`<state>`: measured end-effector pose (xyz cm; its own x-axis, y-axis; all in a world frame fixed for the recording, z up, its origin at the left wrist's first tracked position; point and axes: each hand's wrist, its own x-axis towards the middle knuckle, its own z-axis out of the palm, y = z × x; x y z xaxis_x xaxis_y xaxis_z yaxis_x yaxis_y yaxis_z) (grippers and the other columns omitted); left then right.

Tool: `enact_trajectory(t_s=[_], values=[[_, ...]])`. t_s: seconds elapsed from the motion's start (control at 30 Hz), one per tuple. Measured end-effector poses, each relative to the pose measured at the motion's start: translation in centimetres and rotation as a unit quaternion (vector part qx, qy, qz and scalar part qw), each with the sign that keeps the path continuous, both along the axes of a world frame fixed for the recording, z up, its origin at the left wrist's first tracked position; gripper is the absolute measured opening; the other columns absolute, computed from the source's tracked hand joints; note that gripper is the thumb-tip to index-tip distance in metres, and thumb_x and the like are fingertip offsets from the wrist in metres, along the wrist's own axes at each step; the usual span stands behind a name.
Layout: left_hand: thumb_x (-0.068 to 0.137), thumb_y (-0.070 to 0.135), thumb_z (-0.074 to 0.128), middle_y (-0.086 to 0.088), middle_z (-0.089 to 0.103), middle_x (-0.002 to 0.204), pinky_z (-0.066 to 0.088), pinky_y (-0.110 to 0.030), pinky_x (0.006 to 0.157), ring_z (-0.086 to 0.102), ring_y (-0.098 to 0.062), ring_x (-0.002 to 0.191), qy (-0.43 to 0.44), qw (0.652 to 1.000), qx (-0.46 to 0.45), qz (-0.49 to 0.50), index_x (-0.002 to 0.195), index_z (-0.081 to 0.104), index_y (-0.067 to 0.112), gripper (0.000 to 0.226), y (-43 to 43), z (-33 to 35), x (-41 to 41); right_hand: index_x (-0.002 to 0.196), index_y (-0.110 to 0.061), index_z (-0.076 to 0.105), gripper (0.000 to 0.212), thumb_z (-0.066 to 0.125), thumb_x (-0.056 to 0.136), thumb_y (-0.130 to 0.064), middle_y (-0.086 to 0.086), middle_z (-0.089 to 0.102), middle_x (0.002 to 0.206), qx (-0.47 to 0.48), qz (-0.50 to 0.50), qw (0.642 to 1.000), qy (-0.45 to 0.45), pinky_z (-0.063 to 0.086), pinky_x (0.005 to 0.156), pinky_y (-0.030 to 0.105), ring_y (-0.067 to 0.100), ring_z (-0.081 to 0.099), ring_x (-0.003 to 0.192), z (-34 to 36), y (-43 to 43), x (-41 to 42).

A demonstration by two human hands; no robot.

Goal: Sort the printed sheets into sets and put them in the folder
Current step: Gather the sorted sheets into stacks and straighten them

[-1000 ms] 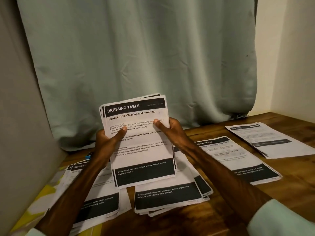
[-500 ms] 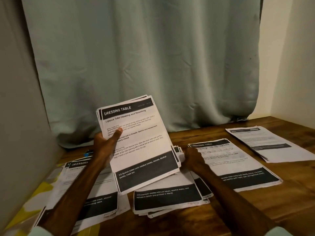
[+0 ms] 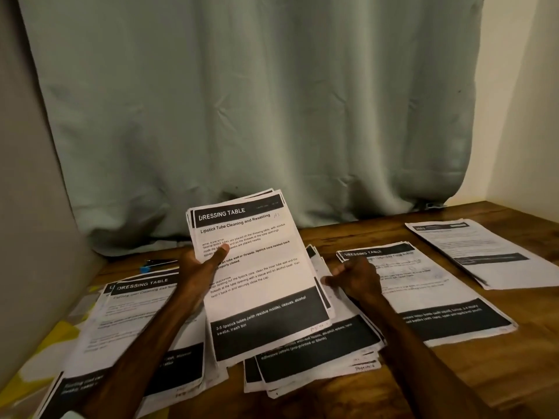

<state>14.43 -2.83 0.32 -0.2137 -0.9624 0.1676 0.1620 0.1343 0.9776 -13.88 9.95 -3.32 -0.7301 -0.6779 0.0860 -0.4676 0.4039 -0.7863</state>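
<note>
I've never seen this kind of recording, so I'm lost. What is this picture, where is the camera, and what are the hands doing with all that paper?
There is no machine here, just a person working with bare hands. The single picture comes from a camera worn on the person's head, looking forward and down.

The left hand holds up a stack of printed sheets headed "DRESSING TABLE", with the thumb on the front page. The right hand is at the stack's right edge; I cannot tell whether it grips anything.

On the wooden table lie more sheets: a left pile, a middle pile, a right pile and a far-right pile. A curtain hangs behind.
</note>
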Motion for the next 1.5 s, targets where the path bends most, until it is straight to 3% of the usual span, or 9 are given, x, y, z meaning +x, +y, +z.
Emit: enact_trajectory(t_s=[0.37,0.53,0.73,0.87,0.97,1.1,1.23,1.4,1.5], values=[[0.088,0.022,0.077,-0.004,0.079,0.101,0.062,-0.049,0.076,0.077,-0.027,0.088,-0.008,1.000,0.009,-0.004,0.113,0.067,0.020,0.027,0.5,-0.4,0.3,0.081,-0.018,0.068,0.017,0.079,0.087,-0.030,-0.005,0.065,0.080,-0.125,0.012,0.991,0.051,0.048,0.081,0.033,0.016,0.063,0.083,-0.2,0.6,-0.3],[0.088,0.024,0.078,-0.005,0.078,0.103,0.062,-0.054,0.079,0.077,-0.029,0.088,-0.009,0.999,0.038,0.001,0.119,0.066,0.019,0.033,-0.1,-0.5,1.2,0.103,-0.012,0.065,0.023,0.072,0.093,-0.031,0.006,0.071,0.106,-0.218,-0.031,0.975,0.010,0.050,0.084,0.034,0.021,0.065,0.096,1.4,1.2,0.2],[0.086,0.025,0.079,-0.008,0.078,0.104,0.060,-0.057,0.082,0.077,-0.030,0.089,-0.017,0.998,0.057,-0.008,0.117,0.067,0.019,0.034,-0.2,-0.6,1.3,0.116,-0.012,0.069,0.029,0.077,0.090,-0.020,0.002,0.070,0.111,-0.088,0.082,0.991,-0.054,0.044,0.059,0.014,0.018,0.068,0.095,2.2,1.7,0.5],[0.086,0.024,0.079,-0.007,0.079,0.100,0.059,-0.060,0.084,0.077,-0.031,0.089,-0.019,0.998,0.061,-0.010,0.116,0.067,0.018,0.033,-0.3,-0.6,1.4,0.114,-0.008,0.073,0.021,0.071,0.094,-0.016,0.011,0.074,0.116,-0.139,0.065,0.987,-0.052,0.056,0.074,0.028,0.018,0.067,0.090,2.5,1.9,-0.3],[0.087,0.025,0.078,-0.006,0.079,0.094,0.060,-0.058,0.082,0.077,-0.031,0.084,-0.031,0.998,0.061,-0.004,0.112,0.066,0.020,0.028,-0.3,-0.6,1.5,0.116,-0.007,0.072,0.023,0.070,0.095,-0.015,0.011,0.074,0.115,-0.276,-0.033,0.954,-0.109,0.060,0.088,0.045,0.026,0.070,0.100,4.8,2.3,-1.9],[0.087,0.027,0.078,-0.009,0.079,0.097,0.060,-0.057,0.081,0.077,-0.033,0.083,-0.052,0.997,0.063,-0.008,0.111,0.066,0.021,0.027,-0.6,-0.8,1.5,0.113,-0.007,0.071,0.020,0.068,0.097,-0.017,0.009,0.073,0.113,-0.411,-0.151,0.887,-0.150,0.059,0.088,0.042,0.023,0.070,0.098,8.3,3.3,-4.6],[0.088,0.025,0.077,-0.011,0.076,0.104,0.062,-0.051,0.076,0.076,-0.033,0.088,-0.068,0.996,0.051,-0.017,0.116,0.065,0.019,0.031,-0.2,-1.1,1.1,0.101,-0.021,0.066,0.004,0.067,0.098,-0.022,0.005,0.073,0.115,-0.485,-0.156,0.832,-0.220,0.061,0.081,0.038,0.016,0.072,0.092,9.2,3.4,-5.1],[0.088,0.025,0.077,-0.010,0.075,0.111,0.063,-0.045,0.068,0.076,-0.031,0.089,-0.065,0.996,0.058,-0.019,0.126,0.061,0.020,0.042,0.1,-1.3,1.1,0.118,-0.015,0.066,0.020,0.065,0.100,-0.022,-0.003,0.074,0.103,-0.491,-0.086,0.824,-0.271,0.060,0.061,0.025,0.012,0.075,0.082,7.7,3.4,-2.6],[0.089,0.023,0.076,-0.010,0.076,0.110,0.062,-0.043,0.067,0.076,-0.031,0.089,-0.059,0.996,0.063,-0.023,0.123,0.062,0.019,0.037,0.3,-1.2,1.1,0.118,-0.014,0.066,0.019,0.065,0.100,-0.019,0.000,0.075,0.106,-0.447,-0.037,0.855,-0.260,0.061,0.066,0.029,0.012,0.076,0.084,5.7,2.3,-0.9]])
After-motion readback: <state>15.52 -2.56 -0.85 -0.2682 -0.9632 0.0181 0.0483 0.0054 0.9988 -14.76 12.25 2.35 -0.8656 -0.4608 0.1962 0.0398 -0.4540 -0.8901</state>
